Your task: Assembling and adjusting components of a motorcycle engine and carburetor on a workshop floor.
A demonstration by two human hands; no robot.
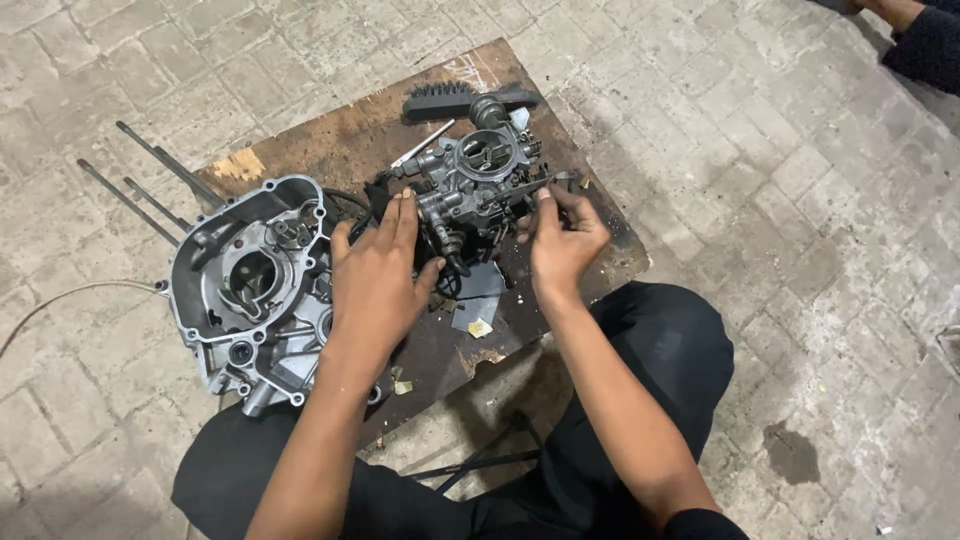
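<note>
A grey metal carburetor (480, 172) stands on a dark, stained wooden board (350, 135) laid on a brick floor. My left hand (378, 272) lies flat against the carburetor's left side, fingers stretched out and touching it. My right hand (562, 238) is at its right side, fingertips pinched on a small linkage part sticking out there. Left of my left hand lies a large aluminium engine crankcase half (250, 285), open side up.
A black brush (440, 100) and a thin metal rod (422, 144) lie at the board's far end. Several long studs (150, 185) stick out from the crankcase over the floor. Another person's dark sleeve (925, 45) shows at the top right. A dark stain (792, 452) marks the bricks.
</note>
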